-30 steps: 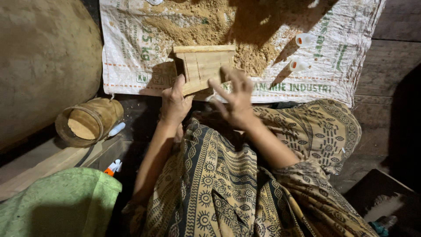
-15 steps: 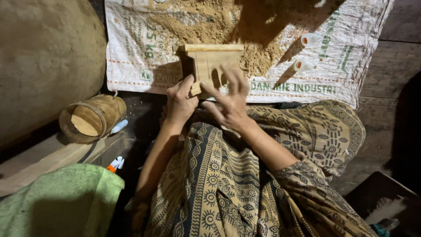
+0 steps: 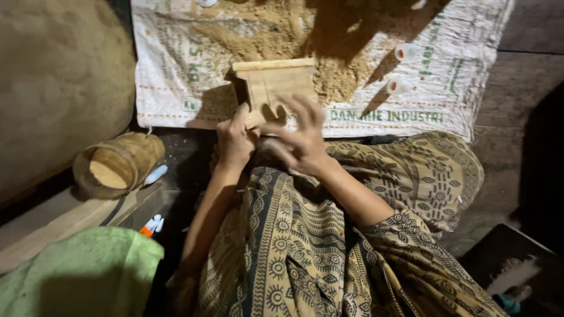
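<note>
Wooden box (image 3: pixel 275 85): left hand (image 3: pixel 234 142) grips it, right hand (image 3: pixel 299 141) spread; two bottles (image 3: pixel 404 53).

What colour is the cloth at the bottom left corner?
The cloth is light green and plain; the head view shows it.

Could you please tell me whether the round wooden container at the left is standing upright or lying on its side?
On its side: the wooden container lies with its round mouth facing sideways.

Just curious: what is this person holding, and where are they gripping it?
A small wooden box, gripped by the left hand at its lower left corner; the right hand touches its near edge.
</note>
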